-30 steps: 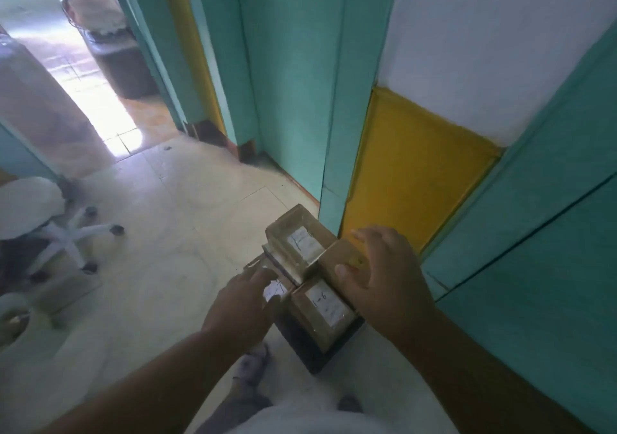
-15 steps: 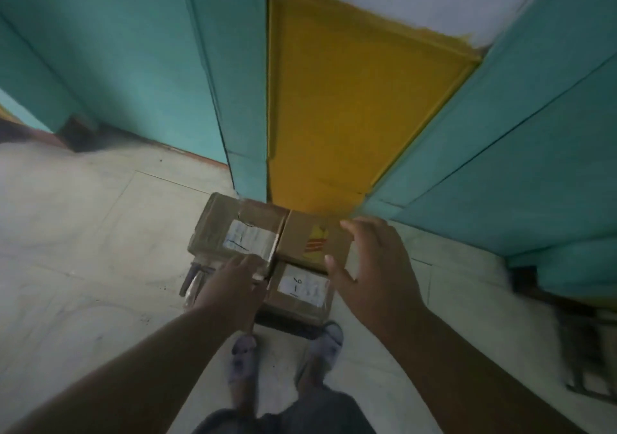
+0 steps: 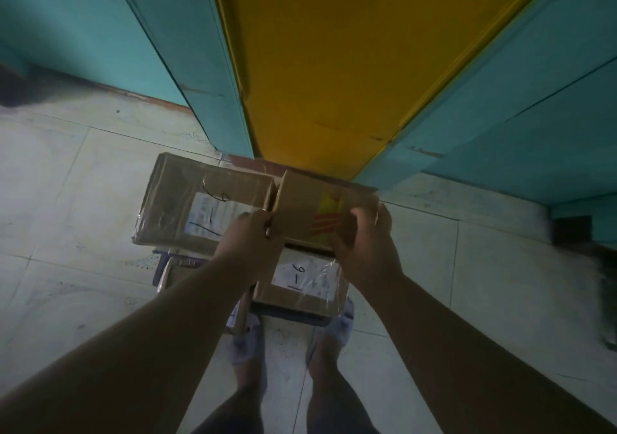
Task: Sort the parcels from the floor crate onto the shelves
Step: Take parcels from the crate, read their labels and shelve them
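We grip a small brown cardboard parcel with a yellow-and-red printed mark (image 3: pixel 312 208) from both sides, seen from above in dim light. Our left hand (image 3: pixel 248 238) curls against its left end, fingers bent onto the near edge; our right hand (image 3: pixel 365 246) wraps its right end, thumb over the printed face and fingers tucked behind. The parcel sits tilted above the dark floor crate (image 3: pixel 290 315), its far corner close to the yellow wall panel (image 3: pixel 334 66); we cannot tell whether it is clear of the boxes beneath it.

Just to its left lies a larger brown cardboard parcel wrapped in clear tape with a white label (image 3: pixel 200 203), a handwritten mark across the label. Below our hands rests a third brown parcel with a white label marked in black pen (image 3: pixel 300 281), lying in the crate near our feet. A further flat cardboard piece (image 3: pixel 173 273) shows under our left forearm, mostly hidden.

The crate stands on a pale tiled floor (image 3: pixel 66 233), at the foot of the yellow panel, between teal painted wall sections (image 3: pixel 83 33). Our feet in light slip-on sandals (image 3: pixel 245 343) stand just behind the crate, one either side of its near edge.
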### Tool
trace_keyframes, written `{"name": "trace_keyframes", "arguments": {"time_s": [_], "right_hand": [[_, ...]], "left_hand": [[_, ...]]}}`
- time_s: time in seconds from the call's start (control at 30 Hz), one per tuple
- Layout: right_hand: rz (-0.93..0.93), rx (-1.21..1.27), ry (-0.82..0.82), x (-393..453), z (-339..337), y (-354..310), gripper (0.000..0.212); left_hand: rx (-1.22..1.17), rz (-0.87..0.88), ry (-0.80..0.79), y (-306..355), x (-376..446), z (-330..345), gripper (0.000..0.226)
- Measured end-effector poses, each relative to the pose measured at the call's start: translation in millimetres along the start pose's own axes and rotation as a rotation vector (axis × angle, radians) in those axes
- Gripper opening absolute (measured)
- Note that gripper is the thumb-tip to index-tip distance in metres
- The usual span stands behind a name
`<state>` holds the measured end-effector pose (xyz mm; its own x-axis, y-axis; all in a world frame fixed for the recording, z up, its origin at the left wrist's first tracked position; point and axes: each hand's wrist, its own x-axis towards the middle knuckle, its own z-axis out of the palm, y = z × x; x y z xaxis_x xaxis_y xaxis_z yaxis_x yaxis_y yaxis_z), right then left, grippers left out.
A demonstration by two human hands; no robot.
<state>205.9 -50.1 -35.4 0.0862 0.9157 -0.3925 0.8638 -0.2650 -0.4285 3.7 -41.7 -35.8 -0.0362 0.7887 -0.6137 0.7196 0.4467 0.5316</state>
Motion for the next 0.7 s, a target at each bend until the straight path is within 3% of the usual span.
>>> {"name": "trace_keyframes", "arguments": {"time_s": [0.13, 0.23, 0.37, 0.47, 0.53, 0.63, 0.7], "right_hand": [[-0.053, 0.099, 0.106, -10, -36, -8, 0.048], [-0.123, 0.152, 0.125, -40, -88, -27, 0.057], [-0.216, 0.177, 0.153, -96, -161, -60, 0.073], [-0.265, 0.206, 0.216, -132, -198, -81, 0.072], [-0.255, 0.247, 0.271, -151, -212, -93, 0.065], [-0.218, 0.334, 0.352, -176, -225, -112, 0.055], [-0.257, 0.358, 0.311, -188, -234, -122, 0.061]], "left_hand": [[-0.152, 0.126, 0.115, 18, -19, -17, 0.035], [-0.375, 0.165, 0.18, 54, -56, -50, 0.031], [-0.49, 0.053, 0.327, 94, -121, -102, 0.011], [-0.529, -0.032, 0.405, 104, -165, -129, 0.036], [-0.6, -0.025, 0.379, 110, -189, -141, 0.041], [-0.752, 0.022, 0.218, 107, -209, -152, 0.024], [-0.779, 0.052, 0.115, 100, -216, -162, 0.018]]}}
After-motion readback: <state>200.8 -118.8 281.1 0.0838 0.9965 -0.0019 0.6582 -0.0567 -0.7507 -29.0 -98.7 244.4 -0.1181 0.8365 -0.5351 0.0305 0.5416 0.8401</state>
